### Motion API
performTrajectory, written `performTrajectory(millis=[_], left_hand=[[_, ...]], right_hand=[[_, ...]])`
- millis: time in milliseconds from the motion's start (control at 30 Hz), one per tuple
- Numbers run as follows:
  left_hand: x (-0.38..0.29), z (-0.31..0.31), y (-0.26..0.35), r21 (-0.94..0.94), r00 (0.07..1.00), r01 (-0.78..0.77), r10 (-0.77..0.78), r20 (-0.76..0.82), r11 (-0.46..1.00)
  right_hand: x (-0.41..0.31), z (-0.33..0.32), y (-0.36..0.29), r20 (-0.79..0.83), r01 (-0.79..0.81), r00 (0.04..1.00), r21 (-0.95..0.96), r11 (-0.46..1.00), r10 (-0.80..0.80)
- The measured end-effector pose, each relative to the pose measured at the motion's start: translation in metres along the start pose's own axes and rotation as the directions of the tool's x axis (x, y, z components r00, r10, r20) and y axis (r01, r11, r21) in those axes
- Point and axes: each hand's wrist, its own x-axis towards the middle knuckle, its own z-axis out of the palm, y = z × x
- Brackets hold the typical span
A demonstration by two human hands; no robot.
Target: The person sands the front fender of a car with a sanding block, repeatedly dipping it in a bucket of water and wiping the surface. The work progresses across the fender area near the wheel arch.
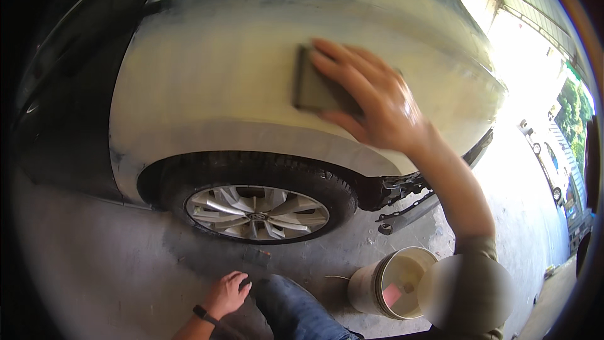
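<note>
My right hand (373,97) is shut on a dark rectangular sanding block (325,82), which lies against a car's rear quarter panel (226,71). Dull yellowish-grey filler or primer covers much of this panel, with darker patches near its edges. Hand and block are slightly blurred. Low down, beside my jeans-clad knee, my left hand (231,293) hangs with bent fingers and a dark band on the wrist. I see nothing held in it. Between the two hands' heights is the car's wheel (257,215) with its silver alloy rim, under the arch.
A plastic bucket (365,288) of cloudy water, with a pink piece inside, stands on the concrete floor (127,255) to the right of my knee. A dark trim piece (410,210) lies near the wheel. The dark door (75,118) adjoins the panel at left. Another vehicle stands far right.
</note>
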Motion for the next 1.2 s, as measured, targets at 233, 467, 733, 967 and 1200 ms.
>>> performTrajectory(millis=[233, 467, 733, 967, 1200], left_hand=[[-0.001, -0.002, -0.005, 0.078, 0.997, 0.046, -0.051, 0.064, 0.996], [-0.001, 0.007, -0.006, -0.003, 1.000, -0.029, 0.029, 0.006, 1.000], [-0.005, 0.008, -0.003, 0.040, 0.998, 0.029, -0.031, 0.063, 0.999], [-0.009, -0.002, -0.001, 0.098, 0.987, 0.077, -0.090, 0.135, 0.992], [-0.013, -0.001, -0.001, 0.062, 0.990, 0.077, -0.084, 0.114, 0.995]], right_hand=[[-0.029, -0.017, 0.015, -0.032, 0.043, 0.999, -0.035, 0.998, -0.045], [0.021, -0.014, 0.016, 0.014, 0.092, 0.996, -0.018, 0.996, -0.092], [0.031, -0.015, 0.017, 0.020, 0.066, 0.998, -0.018, 0.998, -0.066], [0.008, -0.024, 0.024, 0.027, 0.062, 0.998, -0.040, 0.997, -0.061], [0.049, -0.014, 0.029, -0.009, 0.149, 0.989, -0.071, 0.986, -0.150]])
